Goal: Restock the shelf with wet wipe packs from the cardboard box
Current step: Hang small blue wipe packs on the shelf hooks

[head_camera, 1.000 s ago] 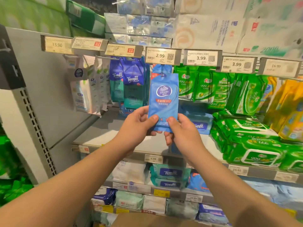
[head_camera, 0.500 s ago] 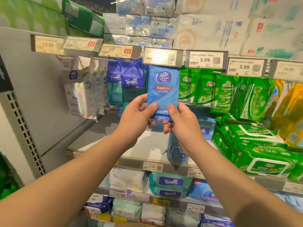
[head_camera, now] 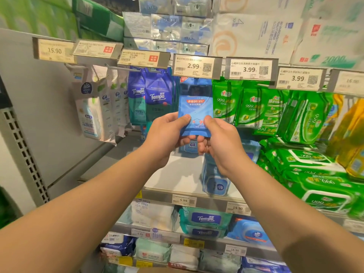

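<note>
Head view. I hold a flat light-blue plastic wet wipe pack with red and white print (head_camera: 195,107) upright in front of the shelf, both arms stretched forward. My left hand (head_camera: 167,137) pinches the pack's lower left corner, thumb on the printed face, the other fingers curled behind it. My right hand (head_camera: 218,142) pinches the lower right corner in the same way, thumb on the front; its fingertips show below the pack's bottom edge. The pack rises above both hands, and its top edge sits just under the white 2.99 price label in a grey holder (head_camera: 194,66), partly covered by it. To the pack's left hang dark-blue Tempo wipe packs (head_camera: 157,97); to its right hang green 999 wipe packs (head_camera: 226,103). Whether the pack's top is on a hook, I cannot tell. Below my hands lies the grey metal shelf board (head_camera: 177,174), carrying pale-blue lidded wipe packs (head_camera: 216,184) and, at right, large green lidded packs (head_camera: 323,194).
</note>
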